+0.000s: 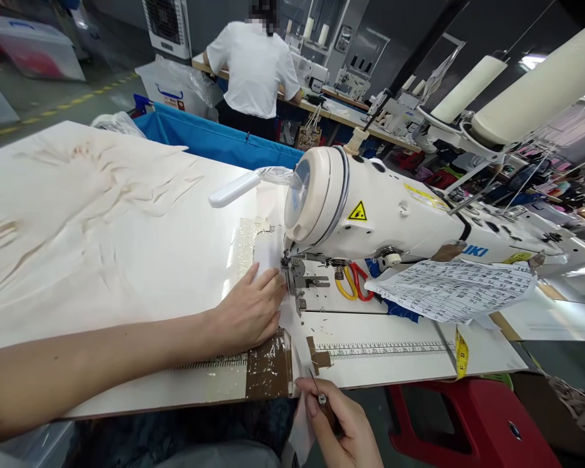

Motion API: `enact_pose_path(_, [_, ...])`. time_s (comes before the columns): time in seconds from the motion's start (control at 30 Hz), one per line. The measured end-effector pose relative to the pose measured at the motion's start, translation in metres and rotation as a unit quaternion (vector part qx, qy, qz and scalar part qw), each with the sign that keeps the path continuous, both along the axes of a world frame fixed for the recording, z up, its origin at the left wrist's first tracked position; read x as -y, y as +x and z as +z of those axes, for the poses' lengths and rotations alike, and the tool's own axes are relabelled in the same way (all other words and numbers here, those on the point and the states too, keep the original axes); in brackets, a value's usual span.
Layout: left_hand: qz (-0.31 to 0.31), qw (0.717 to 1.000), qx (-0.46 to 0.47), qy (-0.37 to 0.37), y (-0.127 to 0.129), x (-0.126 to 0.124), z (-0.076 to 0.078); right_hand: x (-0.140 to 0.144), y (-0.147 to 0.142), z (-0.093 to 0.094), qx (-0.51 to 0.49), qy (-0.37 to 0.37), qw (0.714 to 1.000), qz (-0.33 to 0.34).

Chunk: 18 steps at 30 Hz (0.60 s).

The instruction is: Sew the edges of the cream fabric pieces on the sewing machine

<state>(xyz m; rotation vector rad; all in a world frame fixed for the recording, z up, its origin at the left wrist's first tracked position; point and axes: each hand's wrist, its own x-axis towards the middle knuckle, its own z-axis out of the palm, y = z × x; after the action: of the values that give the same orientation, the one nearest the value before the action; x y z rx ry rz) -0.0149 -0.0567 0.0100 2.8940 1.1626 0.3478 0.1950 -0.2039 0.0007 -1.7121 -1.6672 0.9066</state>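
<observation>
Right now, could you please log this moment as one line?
left hand: flat on white fabric by presser foot | right hand: pinching thin tool | sewing machine: scissors behind needle

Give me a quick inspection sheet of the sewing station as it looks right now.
Surface: white table, brown tape patch, printed ruler strip.
Job's things: white fabric under the sewing machine presser area; thin pointed tool.
Clutter: scissors, printed paper sheet, yellow tape measure.
Hands: left hand flat on the fabric; right hand pinching the tool.
Cables: nothing seen.
Surroundings: person in white shirt, blue bin, red stool.
</observation>
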Motion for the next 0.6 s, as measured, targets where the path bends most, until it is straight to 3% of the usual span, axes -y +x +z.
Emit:
enact_pose_path(0.23, [-0.003, 0.999, -0.005, 0.040, 0.002, 0.000, 0.000, -0.013, 0.000, 0.004, -0.009, 0.052, 0.996, 0.074])
enact_pose_path(0.33, [-0.008, 0.998, -0.021, 0.057, 0.003, -0.002, 0.000, -0.014, -0.005, 0.002, -0.040, 0.046, 0.996, 0.058])
enact_pose_path(0.4, [-0.006, 0.997, -0.044, 0.058, 0.004, -0.005, 0.001, -0.011, -0.013, -0.001, -0.114, -0.007, 0.993, 0.013])
enact_pose_path(0.53, [0.006, 0.996, -0.071, 0.058, 0.004, -0.010, 0.003, 0.000, -0.039, -0.009, -0.329, -0.134, 0.930, -0.092])
enact_pose_path(0.6, [0.005, 0.996, -0.077, 0.048, 0.003, -0.011, 0.006, 0.006, -0.052, -0.013, -0.370, -0.153, 0.909, -0.116])
